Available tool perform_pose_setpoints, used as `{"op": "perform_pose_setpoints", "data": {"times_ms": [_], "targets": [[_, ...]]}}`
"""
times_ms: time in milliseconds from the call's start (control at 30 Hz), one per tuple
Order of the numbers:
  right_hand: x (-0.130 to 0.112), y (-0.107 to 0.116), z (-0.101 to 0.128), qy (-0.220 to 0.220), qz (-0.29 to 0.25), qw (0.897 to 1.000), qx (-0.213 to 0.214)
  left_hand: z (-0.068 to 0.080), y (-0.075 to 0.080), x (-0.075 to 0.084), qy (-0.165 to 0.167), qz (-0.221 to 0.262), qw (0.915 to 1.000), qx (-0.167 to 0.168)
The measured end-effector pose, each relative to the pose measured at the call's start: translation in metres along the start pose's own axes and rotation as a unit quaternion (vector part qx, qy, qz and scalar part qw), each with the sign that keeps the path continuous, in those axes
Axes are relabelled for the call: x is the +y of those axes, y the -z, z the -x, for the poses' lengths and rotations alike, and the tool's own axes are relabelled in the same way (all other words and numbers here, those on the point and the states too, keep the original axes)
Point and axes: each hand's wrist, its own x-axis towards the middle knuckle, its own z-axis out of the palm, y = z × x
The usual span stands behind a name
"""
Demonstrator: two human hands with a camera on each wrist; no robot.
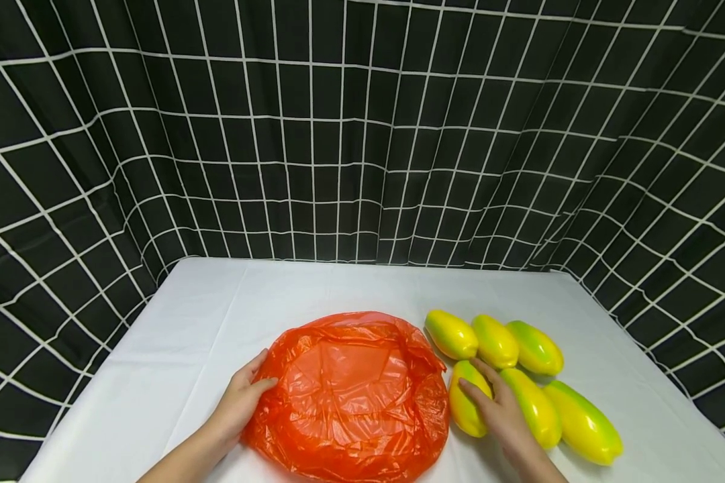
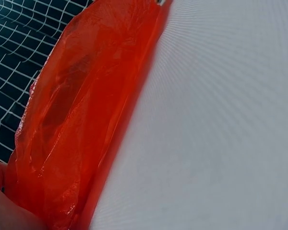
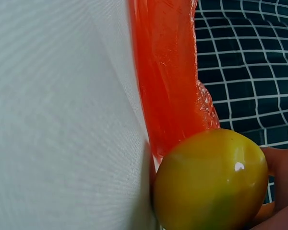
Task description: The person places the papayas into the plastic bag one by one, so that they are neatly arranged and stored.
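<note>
Hands at bag and fruit

Fingers of the left hand (image 1: 237, 402) lie against the near-left edge of the orange plastic bag (image 1: 353, 396), thumb on top of the film, lightly curled onto it rather than bunching it; whether they truly pinch the plastic cannot be told. The bag sits puffed and rounded on the white table (image 1: 187, 335), between the two hands. The right hand (image 1: 504, 416) rests over the nearest papaya (image 1: 466, 399), fingers curved round its top, and the right wrist view shows that fruit's end just beside the bag's edge. Five more papayas (image 1: 538, 349) lie beyond and to the right of that hand, close packed, several touching.

Judged from this, the risks are plain. The fruit is smooth and rounded, so a loose grasp from above could let it roll or slip toward the table edge near the right hand. Lifting it may nudge its neighbours, since they touch. The bag is thin and slack; one hand at its rim may not keep it from sliding or collapsing.
</note>
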Motion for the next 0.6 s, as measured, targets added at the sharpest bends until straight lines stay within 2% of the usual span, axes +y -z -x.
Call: {"op": "perform_pose_setpoints", "data": {"times_ms": [367, 600], "targets": [[-0.0004, 0.0011, -0.0007, -0.017, -0.005, 1.0, -0.005, 0.001, -0.0003, -0.0005, 0.009, -0.005, 0.9999, 0.001], [-0.0045, 0.0032, 0.0023, 0.002, -0.032, 0.999, 0.011, 0.0012, -0.0002, -0.0003, 0.006, -0.007, 1.0, -0.001]]}}
